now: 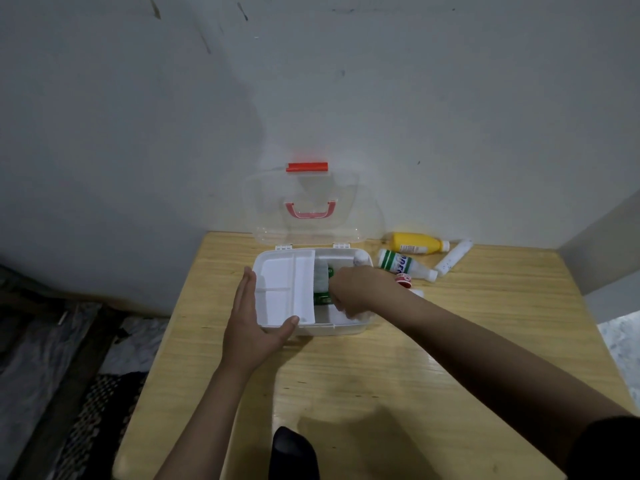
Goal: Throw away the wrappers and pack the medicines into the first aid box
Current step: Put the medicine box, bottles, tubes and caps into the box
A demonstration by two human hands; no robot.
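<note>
The white first aid box (346,329) stands open on the wooden table (381,375), its clear lid (304,206) leaning back against the wall. A white divided tray (287,289) fills the box's left half. My left hand (256,323) rests flat against the box's left front corner, thumb on the rim. My right hand (356,289) reaches into the right half, fingers curled down over green and white packets (323,280); what it holds is hidden. To the right of the box lie a yellow bottle (417,243), a green-and-white bottle (403,264), a white tube (453,259) and a small red-topped item (403,279).
The table sits against a grey wall, with another wall edge at the right. A dark object (292,452) pokes up at the table's near edge. Crumpled plastic and a dark patterned mat (86,393) lie on the floor to the left.
</note>
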